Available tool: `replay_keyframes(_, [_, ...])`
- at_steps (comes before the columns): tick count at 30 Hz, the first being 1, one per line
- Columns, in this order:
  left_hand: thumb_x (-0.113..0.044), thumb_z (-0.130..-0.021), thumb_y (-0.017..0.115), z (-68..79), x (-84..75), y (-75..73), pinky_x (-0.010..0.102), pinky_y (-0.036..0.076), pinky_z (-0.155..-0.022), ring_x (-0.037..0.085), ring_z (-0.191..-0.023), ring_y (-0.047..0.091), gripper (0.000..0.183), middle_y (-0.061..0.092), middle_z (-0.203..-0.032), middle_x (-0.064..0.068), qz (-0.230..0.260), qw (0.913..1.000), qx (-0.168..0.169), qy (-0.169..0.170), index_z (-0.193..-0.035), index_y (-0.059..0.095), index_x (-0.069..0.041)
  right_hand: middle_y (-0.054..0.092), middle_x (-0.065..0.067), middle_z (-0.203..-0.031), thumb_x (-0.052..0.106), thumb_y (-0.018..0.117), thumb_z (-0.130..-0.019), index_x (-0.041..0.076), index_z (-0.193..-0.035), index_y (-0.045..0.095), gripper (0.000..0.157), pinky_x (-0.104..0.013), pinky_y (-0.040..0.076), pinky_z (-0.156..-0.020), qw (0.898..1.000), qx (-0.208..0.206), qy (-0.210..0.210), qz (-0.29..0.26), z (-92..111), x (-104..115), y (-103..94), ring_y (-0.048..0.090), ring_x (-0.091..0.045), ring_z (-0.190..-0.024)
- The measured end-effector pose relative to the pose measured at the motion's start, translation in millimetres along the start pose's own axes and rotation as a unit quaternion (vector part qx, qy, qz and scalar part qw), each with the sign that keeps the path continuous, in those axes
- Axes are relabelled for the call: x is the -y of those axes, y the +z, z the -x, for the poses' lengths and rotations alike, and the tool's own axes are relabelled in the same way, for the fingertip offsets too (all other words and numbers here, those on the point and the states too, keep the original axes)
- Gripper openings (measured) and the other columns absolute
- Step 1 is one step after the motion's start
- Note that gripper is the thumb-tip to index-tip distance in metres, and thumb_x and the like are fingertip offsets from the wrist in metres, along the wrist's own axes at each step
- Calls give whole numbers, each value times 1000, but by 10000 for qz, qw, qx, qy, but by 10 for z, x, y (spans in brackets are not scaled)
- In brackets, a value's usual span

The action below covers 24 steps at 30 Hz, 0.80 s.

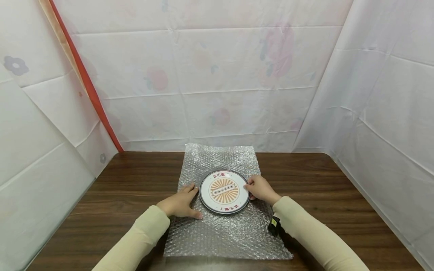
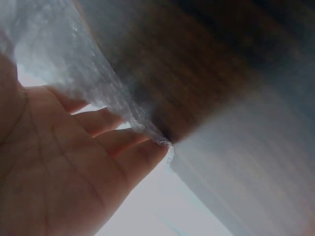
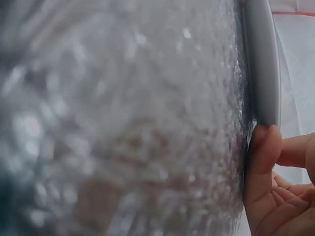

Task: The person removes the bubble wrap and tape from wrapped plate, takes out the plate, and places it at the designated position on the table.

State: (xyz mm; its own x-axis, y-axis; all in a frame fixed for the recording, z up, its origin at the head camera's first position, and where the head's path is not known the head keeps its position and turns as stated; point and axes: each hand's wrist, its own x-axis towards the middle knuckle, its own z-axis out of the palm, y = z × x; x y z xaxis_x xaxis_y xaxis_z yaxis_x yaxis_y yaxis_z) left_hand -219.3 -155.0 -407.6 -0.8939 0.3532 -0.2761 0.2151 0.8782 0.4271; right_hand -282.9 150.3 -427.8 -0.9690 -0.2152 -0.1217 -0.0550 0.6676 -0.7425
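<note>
A round white plate point(image 1: 234, 203) with a dark rim, red characters and an orange sunburst lies face up on a sheet of bubble wrap point(image 1: 223, 237). My right hand point(image 1: 262, 189) pinches the plate's right edge, thumb on top and fingers at the underside. In the right wrist view, the fingertips point(image 3: 266, 135) meet the plate's side point(image 3: 263, 64) close over the bubble wrap. My left hand point(image 1: 181, 202) rests on the wrap left of the plate, fingers spread and fairly straight. The left wrist view has the left palm point(image 2: 54, 162) beside the wrap's edge point(image 2: 113, 88).
A dark wooden table point(image 1: 322, 188) lies under the wrap. White printed cloth point(image 1: 210, 75) rises behind and at both sides, with a red strip point(image 1: 84, 77) at the left. A black device with a yellow-green patch point(image 1: 274, 225) is at the right wrist.
</note>
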Motion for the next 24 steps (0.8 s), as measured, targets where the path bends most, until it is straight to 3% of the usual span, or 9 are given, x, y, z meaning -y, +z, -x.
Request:
replay_keyframes(10, [-52, -74, 81, 4, -8, -1, 63, 22, -117, 46, -150, 9, 108, 12, -163, 22, -15, 10000, 18, -22, -153, 28, -1, 65, -11, -68, 10, 59, -97, -1, -93, 62, 11, -28, 56, -53, 9971, 173, 230, -699, -47, -20, -1, 61, -14, -53])
replay_keyframes(24, [-54, -75, 79, -5, 2, -5, 63, 23, -116, 47, -149, 11, 108, 13, -163, 22, -139, 9999, 35, 24, -154, 28, -2, 63, -7, -65, 10, 57, -98, -2, -90, 64, 16, -31, 57, -56, 9942, -68, 138, -1063, -49, -60, -125, 61, -14, -55])
